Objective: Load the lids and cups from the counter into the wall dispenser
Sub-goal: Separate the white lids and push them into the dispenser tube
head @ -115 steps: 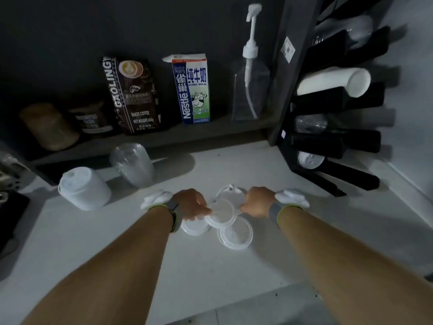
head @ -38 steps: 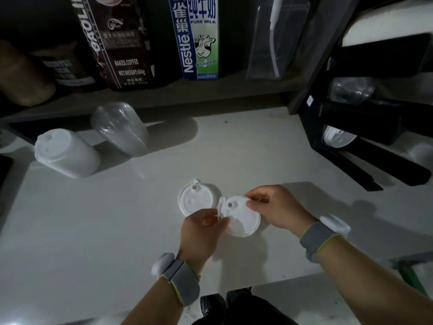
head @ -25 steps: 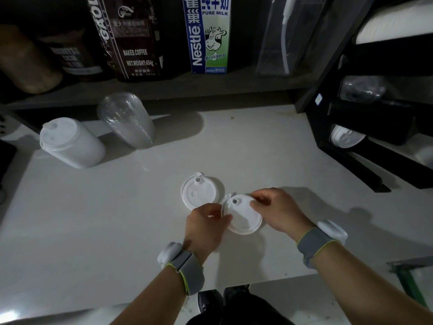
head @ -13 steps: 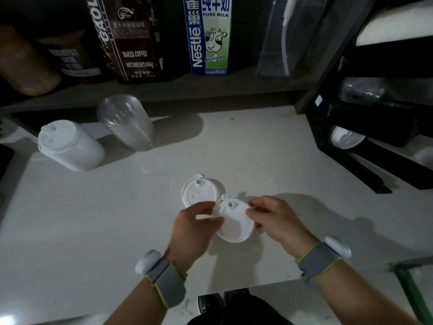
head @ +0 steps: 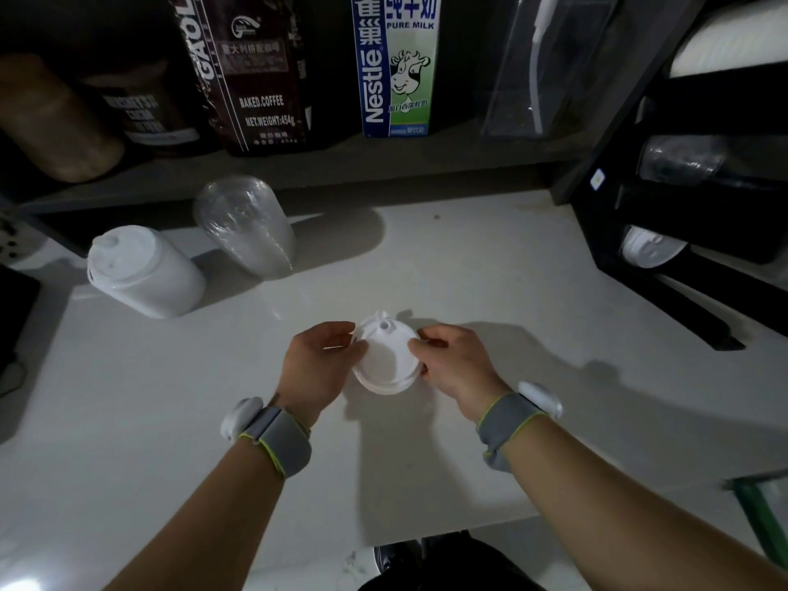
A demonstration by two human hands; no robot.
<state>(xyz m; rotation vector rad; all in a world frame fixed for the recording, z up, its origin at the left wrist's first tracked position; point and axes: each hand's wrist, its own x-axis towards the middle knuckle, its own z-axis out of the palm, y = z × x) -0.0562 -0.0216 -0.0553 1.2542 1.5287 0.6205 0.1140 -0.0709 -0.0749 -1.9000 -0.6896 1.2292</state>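
lids (head: 386,360): a white stack is gathered at the middle of the surface (head: 490,275), held between both your hands. your left hand (head: 317,368) has its fingers closed on the stack's left edge; your right hand (head: 452,364) pinches the right edge. whether the stack is lifted clear or resting on the surface cannot be told. how many lids it contains cannot be counted.

cups: a clear cup stack (head: 245,226) stands upside down toward the back left, untouched. just beside it to the left, a white lidded stack (head: 143,270) also stands untouched.

wall dispenser (head: 699,198), at the right: a white lid (head: 650,251) shows in a lower slot, a clear cup (head: 678,159) in the slot above, and a white stack (head: 733,46) in the top slot. it is part loaded.

judgement: early stage. the loose lids appear collected but not yet carried to the dispenser. both stacks at the back left remain to be loaded. no loose lids show elsewhere on the surface.
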